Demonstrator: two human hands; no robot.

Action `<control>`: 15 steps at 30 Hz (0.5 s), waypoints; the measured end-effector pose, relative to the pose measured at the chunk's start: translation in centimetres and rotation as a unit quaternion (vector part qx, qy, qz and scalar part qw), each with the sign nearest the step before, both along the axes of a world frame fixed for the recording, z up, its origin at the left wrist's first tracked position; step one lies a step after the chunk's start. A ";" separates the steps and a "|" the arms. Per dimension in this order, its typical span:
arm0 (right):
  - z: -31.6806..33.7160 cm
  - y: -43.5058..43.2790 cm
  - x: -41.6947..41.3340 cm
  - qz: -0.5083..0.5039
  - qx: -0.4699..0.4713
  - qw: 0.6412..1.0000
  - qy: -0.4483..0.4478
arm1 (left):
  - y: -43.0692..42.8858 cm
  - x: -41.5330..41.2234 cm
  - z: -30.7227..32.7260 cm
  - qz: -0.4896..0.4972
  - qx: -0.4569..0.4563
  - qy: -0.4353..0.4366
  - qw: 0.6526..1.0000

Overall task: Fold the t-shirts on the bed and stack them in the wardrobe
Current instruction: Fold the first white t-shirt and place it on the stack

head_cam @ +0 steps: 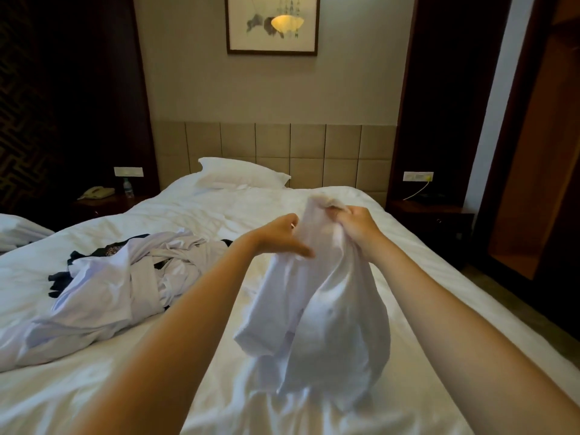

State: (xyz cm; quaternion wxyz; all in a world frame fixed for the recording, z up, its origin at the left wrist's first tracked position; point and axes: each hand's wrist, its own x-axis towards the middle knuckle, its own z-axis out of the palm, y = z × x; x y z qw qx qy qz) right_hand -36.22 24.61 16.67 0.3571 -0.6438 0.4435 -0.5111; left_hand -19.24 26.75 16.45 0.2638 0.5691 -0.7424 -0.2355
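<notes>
Two hands meet at the top of a white t-shirt (329,309). The right hand (354,227) has its fingers curled tight round the bunched upper edge and holds the cloth up over the bed (219,211). The left hand (279,237) is against the same shirt just beside it, thumb stretched across the front of the fabric and fingertips at its edge; whether it actually pinches the cloth I cannot tell, as the hand is blurred. The shirt is plain white, crumpled and unfolded. It hangs in loose folds between the forearms, one sleeve sticks out to the left, and its lower part rests on the sheet. To the left on the bed lies a pile (125,277) of more white shirts tangled with a few dark garments, well apart from the held one. A pillow (241,175) sits at the head of the bed against a padded headboard (282,146). Above it hangs a framed picture (272,23) with columns of writing too blurred to read. A nightstand (103,204) on the left carries a phone (95,193) and a bottle (127,186) whose label is too small to read. At the far right stands the wooden wardrobe (539,136), open.
</notes>
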 end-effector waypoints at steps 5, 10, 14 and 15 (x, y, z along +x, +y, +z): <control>0.8 0.5 -0.9 -0.010 0.017 0.999 -0.032 | 0.2 1.7 -0.9 0.073 -0.021 -0.081 0.994; 1.3 0.3 -1.6 -0.080 -0.017 0.996 0.046 | 0.4 2.8 0.2 0.158 -0.091 -0.087 0.979; 2.0 0.2 -2.4 -0.037 0.000 0.996 0.085 | 0.1 3.3 0.8 0.225 -0.134 0.002 0.965; 2.3 0.4 -2.4 -0.020 0.010 0.997 0.071 | 0.0 3.3 0.8 0.237 -0.141 0.029 0.961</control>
